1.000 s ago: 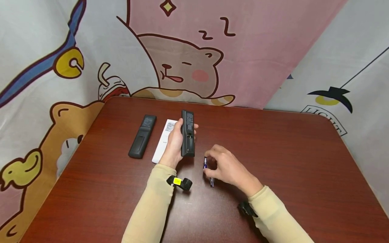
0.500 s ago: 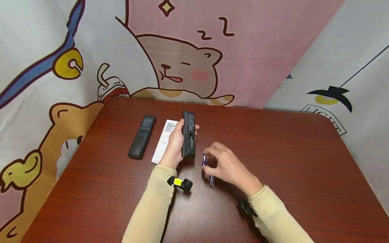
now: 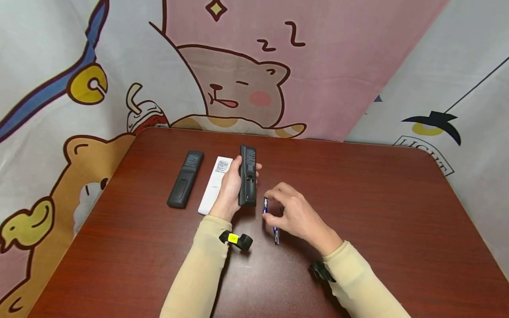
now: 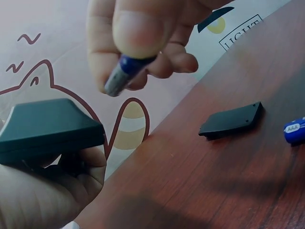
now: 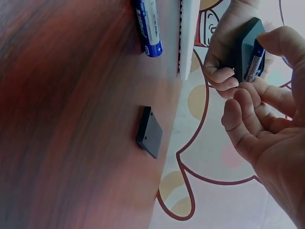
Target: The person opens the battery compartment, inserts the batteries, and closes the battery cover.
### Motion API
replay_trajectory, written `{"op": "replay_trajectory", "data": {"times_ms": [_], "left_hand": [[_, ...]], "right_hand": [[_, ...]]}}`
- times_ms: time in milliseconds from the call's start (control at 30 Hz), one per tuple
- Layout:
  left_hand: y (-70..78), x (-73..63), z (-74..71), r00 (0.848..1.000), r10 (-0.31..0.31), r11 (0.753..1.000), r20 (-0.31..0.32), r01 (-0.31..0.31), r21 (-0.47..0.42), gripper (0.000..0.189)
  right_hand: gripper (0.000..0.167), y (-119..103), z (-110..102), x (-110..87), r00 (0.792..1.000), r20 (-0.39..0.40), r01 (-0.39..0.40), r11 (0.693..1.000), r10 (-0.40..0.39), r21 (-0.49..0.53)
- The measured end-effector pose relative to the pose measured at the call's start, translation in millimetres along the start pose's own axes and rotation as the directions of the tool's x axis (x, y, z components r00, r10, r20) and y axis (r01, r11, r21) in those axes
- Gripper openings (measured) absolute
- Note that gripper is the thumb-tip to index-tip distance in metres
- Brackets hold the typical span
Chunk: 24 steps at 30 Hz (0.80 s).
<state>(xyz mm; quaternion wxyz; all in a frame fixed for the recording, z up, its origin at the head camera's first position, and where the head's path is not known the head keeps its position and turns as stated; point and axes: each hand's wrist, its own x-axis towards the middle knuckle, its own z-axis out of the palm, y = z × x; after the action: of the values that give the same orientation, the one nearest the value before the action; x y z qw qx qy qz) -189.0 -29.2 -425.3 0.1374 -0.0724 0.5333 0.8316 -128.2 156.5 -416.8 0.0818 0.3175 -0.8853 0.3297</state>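
Observation:
In the head view my left hand [image 3: 228,190] holds a black remote control [image 3: 248,174], its back turned up and its battery compartment uncovered. Close by on the right, my right hand [image 3: 300,218] pinches an AAA battery [image 3: 265,206] between thumb and fingers, above the table and apart from the remote. A second AAA battery [image 3: 276,236] lies on the table under that hand; its blue end also shows in the left wrist view. Both wrist views show a small black battery cover [image 4: 231,120] on the tabletop, which the right hand hides from the head camera.
Left of the held remote lie a white remote [image 3: 212,190], partly behind the left hand, and another black remote [image 3: 185,179], both back side up. The brown table [image 3: 377,190] ends at a printed cloth [image 3: 338,66] behind it.
My right hand has lifted the battery slightly and moved it a little away from me and left, toward the remote. The left hand keeps its hold, nearly still.

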Motion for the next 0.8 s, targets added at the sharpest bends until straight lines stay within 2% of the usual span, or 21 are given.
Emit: {"op": "replay_trajectory", "data": {"times_ms": [467, 800], "left_hand": [[-2.2, 0.4, 0.7, 1.000, 0.005, 1.000, 0.009, -0.004, -0.012, 0.060], [-3.3, 1.3, 2.5, 1.000, -0.009, 1.000, 0.010, 0.009, -0.015, 0.062]], "right_hand": [[0.035, -0.3, 2.8, 3.6, 0.995, -0.076, 0.065, 0.998, -0.064, 0.009], [0.037, -3.3, 6.6, 6.1, 0.995, -0.081, 0.067, 0.997, -0.064, 0.033]]}}
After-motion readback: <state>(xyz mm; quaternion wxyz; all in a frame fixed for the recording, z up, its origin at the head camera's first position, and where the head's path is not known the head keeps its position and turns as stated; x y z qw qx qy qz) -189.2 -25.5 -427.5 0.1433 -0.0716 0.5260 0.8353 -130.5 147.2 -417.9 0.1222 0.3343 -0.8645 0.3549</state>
